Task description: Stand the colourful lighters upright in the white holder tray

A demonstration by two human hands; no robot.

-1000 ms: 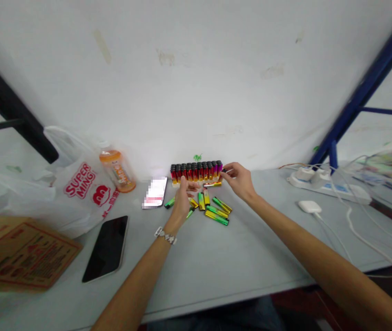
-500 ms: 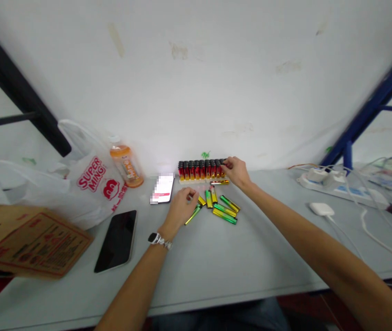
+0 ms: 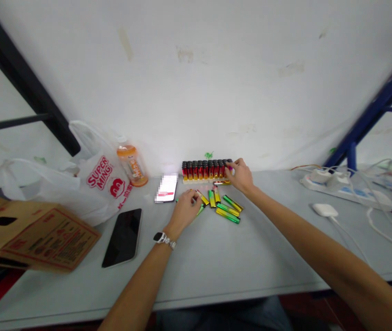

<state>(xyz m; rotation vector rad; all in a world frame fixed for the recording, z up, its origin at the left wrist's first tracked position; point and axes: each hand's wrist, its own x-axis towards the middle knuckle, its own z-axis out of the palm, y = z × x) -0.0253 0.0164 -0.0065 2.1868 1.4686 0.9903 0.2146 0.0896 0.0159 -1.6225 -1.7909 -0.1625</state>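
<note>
Rows of red-and-yellow lighters (image 3: 203, 171) with black tops stand upright in a pale tray (image 3: 196, 181) against the wall. At the row's right end, my right hand (image 3: 240, 175) has its fingers closed around a lighter, mostly hidden by the fingers. My left hand (image 3: 186, 208) is curled low over the table, left of the loose lighters; a green sliver shows beside it, and its fingers seem pinched on a lighter. Several green-and-yellow lighters (image 3: 228, 213) lie scattered in front of the tray. Another lighter (image 3: 221, 183) lies along the tray's front edge.
Left of the tray lie a lit phone (image 3: 167, 188) and a dark tablet-like device (image 3: 123, 237). Farther left stand an orange drink bottle (image 3: 133, 164), a white plastic bag (image 3: 89, 184) and a cardboard box (image 3: 51, 234). To the right are a power strip (image 3: 365, 195) and a white charger (image 3: 325, 210) with cables.
The view has shifted slightly. My left hand now covers more of the green lighter beside it, and a green tip shows at its left. My right hand stays at the tray's right end.
</note>
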